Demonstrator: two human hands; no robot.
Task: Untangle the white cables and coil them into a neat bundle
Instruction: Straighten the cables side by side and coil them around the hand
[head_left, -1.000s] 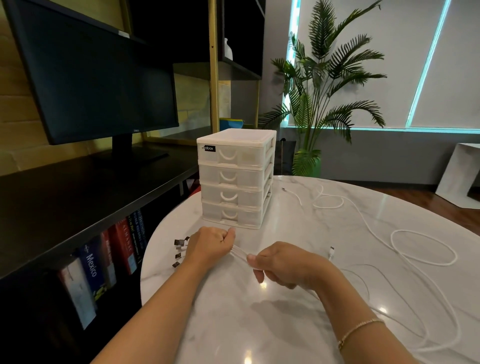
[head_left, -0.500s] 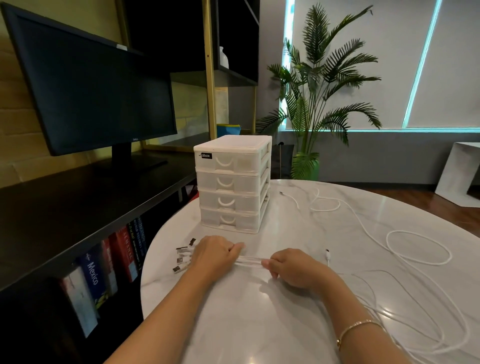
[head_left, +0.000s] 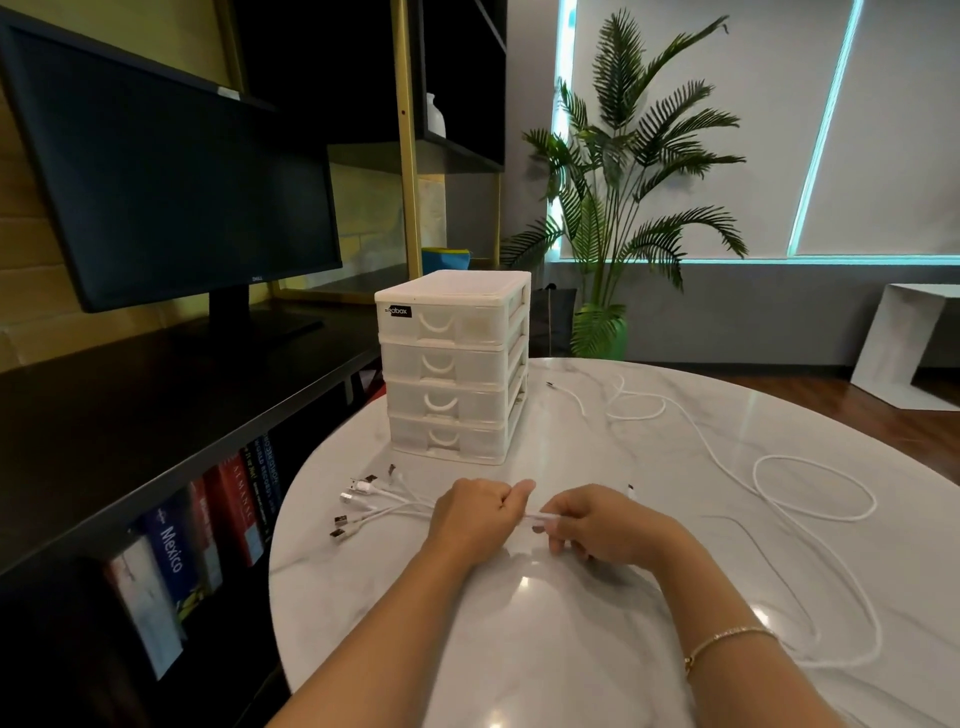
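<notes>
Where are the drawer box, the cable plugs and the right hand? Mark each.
drawer box (head_left: 451, 364): head view, front of the second drawer.
cable plugs (head_left: 358, 488): head view, one metal plug end.
right hand (head_left: 597, 525): head view, back of the hand.

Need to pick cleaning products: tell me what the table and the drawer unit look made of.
Round table: marble or marble-look top, polished; grey veining, glossy light reflections. Four-drawer organiser: moulded plastic, off-white frame with translucent, slightly frosted drawer fronts and moulded curved handles.

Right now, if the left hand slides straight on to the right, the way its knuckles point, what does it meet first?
Probably the right hand, which pinches the same white cables close beside the left hand.
</notes>
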